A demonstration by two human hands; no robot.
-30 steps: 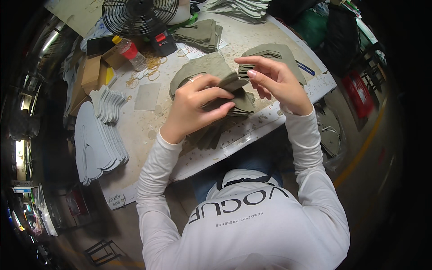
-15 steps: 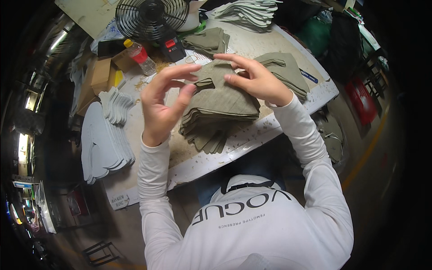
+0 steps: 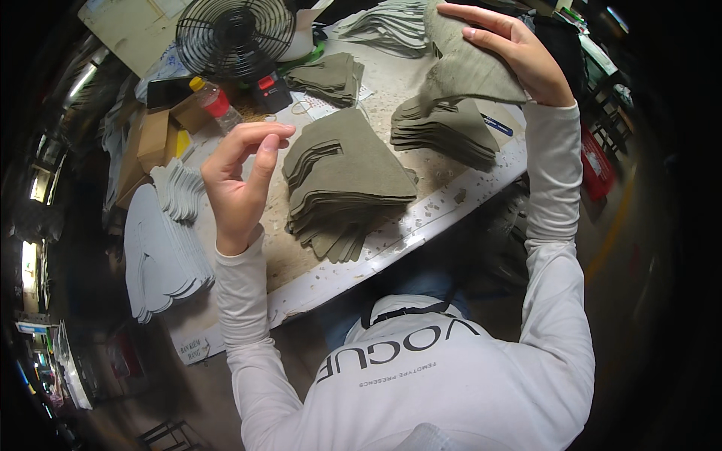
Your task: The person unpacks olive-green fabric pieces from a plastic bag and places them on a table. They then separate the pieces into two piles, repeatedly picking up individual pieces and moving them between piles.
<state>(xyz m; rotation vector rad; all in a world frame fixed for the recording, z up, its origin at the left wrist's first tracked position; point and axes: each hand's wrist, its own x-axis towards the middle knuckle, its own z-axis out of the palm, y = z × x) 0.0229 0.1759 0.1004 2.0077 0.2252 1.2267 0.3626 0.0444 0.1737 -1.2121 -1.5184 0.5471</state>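
My right hand (image 3: 523,56) is closed on an olive-green cut panel (image 3: 474,68), a flat, fabric-like piece. It holds the panel raised and bent above the right stack of like panels (image 3: 444,131). The panel's lower edge hangs close over that stack; whether they touch I cannot tell. Left of it, in the middle of the table, sits a thicker stack of olive panels (image 3: 353,161) with a slot cut through them. My left hand (image 3: 244,177) hovers just left of this middle stack, fingers loosely bent, thumb near the index finger, nothing held.
On the table (image 3: 301,289) lie pale grey cut pieces (image 3: 162,252) at the left and another olive stack (image 3: 331,79) farther back. A fan (image 3: 235,34), a red-labelled bottle (image 3: 216,103) and a cardboard box (image 3: 154,139) stand behind. A blue cutter (image 3: 496,125) lies at the right.
My right hand has moved from the middle stack to the far right, carrying one olive panel up off it. My left hand has drawn slightly left and down, its thumb and fingers closer together.
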